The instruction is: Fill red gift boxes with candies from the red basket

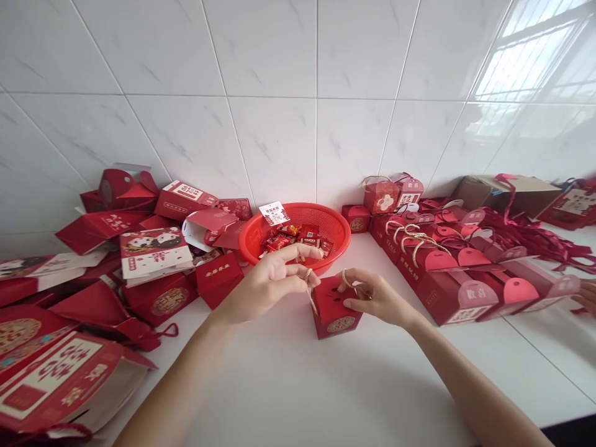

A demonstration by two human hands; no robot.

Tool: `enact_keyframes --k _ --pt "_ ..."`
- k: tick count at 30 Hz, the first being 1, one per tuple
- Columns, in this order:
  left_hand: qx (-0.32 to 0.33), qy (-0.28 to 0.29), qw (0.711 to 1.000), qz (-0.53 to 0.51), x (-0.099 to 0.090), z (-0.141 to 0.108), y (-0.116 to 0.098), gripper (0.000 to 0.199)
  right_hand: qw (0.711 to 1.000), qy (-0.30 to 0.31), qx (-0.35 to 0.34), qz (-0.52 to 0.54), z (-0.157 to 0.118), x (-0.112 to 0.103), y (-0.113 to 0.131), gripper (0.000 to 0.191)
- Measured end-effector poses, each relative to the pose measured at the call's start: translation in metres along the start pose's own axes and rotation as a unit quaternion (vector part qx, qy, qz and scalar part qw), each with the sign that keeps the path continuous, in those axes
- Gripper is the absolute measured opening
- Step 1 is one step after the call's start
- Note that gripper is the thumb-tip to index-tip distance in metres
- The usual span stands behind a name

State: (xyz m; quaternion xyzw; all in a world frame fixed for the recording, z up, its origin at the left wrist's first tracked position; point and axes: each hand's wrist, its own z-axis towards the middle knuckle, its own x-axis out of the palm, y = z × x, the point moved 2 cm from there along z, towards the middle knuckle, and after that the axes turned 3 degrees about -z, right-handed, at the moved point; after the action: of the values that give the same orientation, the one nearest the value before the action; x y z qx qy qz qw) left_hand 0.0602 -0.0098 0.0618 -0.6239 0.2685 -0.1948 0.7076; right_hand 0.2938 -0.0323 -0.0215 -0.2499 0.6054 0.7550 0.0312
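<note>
A small red gift box (338, 313) with a gold round print stands on the white table in front of me. Holes show in its top, and a beige twisted cord (312, 298) hangs at its left side. My left hand (279, 276) pinches that cord near the box's left top edge, other fingers stretched above. At the top right, my right hand (372, 295) has its fingers closed on another stretch of cord, close against the box. Where the cord passes through the holes is partly hidden by my fingers.
Behind the box sits a red plastic basket (344, 248) with wrapped sweets. Red boxes (218, 273) pile up on the left. Rows of red boxes (433, 298) stand at the right, near dark red ribbons (535, 239) and a cardboard box (484, 192). Another person's hand (589, 297) reaches in at the right edge.
</note>
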Motion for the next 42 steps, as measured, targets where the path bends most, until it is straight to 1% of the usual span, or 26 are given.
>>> enact_keyframes --k 2,4,6,8,10,12,14,17,20,22,24,27,29,32,35,38,40,42 --pt "0.014 0.002 1.0 -0.019 0.003 -0.003 -0.007 0.041 0.999 -0.008 -0.005 -0.036 0.003 -0.002 0.011 0.026" --pt "0.007 0.009 1.0 -0.024 0.009 -0.005 -0.007 0.043 0.998 -0.02 -0.018 -0.05 0.009 -0.006 0.026 0.02" --pt "0.003 0.013 1.0 -0.023 0.014 -0.005 -0.005 0.046 0.999 -0.029 -0.023 -0.034 0.015 -0.009 0.042 0.02" --pt "0.006 0.011 1.0 -0.02 0.016 -0.006 -0.004 0.049 0.999 -0.026 -0.019 -0.011 0.022 -0.01 0.057 0.023" --pt "0.006 0.011 1.0 -0.017 0.018 -0.007 -0.004 0.053 1.0 -0.012 -0.019 0.003 0.027 -0.006 0.067 0.025" --pt "0.008 0.015 1.0 -0.019 0.02 -0.009 -0.005 0.056 1.0 -0.005 -0.024 0.001 0.03 0.001 0.072 0.023" --pt "0.014 0.02 0.999 -0.026 0.023 -0.011 -0.006 0.058 0.999 -0.023 -0.023 -0.024 0.032 0.01 0.073 0.019" --pt "0.02 0.038 0.999 -0.033 0.028 -0.013 -0.006 0.058 0.995 -0.071 -0.013 -0.072 0.032 0.022 0.071 0.019" --pt "0.028 0.048 0.998 -0.015 0.03 -0.012 -0.001 0.057 0.991 -0.093 -0.009 -0.093 0.031 0.027 0.07 0.018" --pt "0.037 0.026 0.999 0.03 0.029 -0.01 0.004 0.06 0.989 -0.11 -0.012 -0.101 0.029 0.026 0.073 0.015" --pt "0.046 -0.015 0.993 0.104 0.026 -0.007 0.012 0.064 0.985 -0.131 -0.019 -0.113 0.026 0.022 0.077 0.014" --pt "0.042 -0.061 0.971 0.227 0.021 -0.001 0.024 0.067 0.978 -0.153 -0.035 -0.135 0.02 0.016 0.083 0.019" --pt "0.028 -0.062 0.955 0.289 0.021 0.003 0.031 0.061 0.971 -0.168 -0.044 -0.161 0.014 0.013 0.085 0.022" --pt "0.018 -0.028 0.944 0.329 0.025 0.007 0.038 0.041 0.958 -0.186 -0.039 -0.215 0.007 0.011 0.083 0.024" --pt "0.022 -0.002 0.933 0.359 0.036 0.01 0.047 0.031 0.956 -0.176 -0.008 -0.233 0.002 0.009 0.076 0.026" --pt "0.039 -0.013 0.919 0.393 0.046 0.014 0.057 0.028 0.967 -0.156 0.014 -0.202 -0.001 0.007 0.068 0.024" --pt "0.041 -0.022 0.919 0.391 0.05 0.017 0.064 0.029 0.979 -0.136 0.026 -0.148 -0.003 0.004 0.063 0.02" --pt "0.033 -0.026 0.927 0.373 0.053 0.02 0.069 0.03 0.993 -0.093 0.055 -0.056 -0.003 0.002 0.057 0.018"
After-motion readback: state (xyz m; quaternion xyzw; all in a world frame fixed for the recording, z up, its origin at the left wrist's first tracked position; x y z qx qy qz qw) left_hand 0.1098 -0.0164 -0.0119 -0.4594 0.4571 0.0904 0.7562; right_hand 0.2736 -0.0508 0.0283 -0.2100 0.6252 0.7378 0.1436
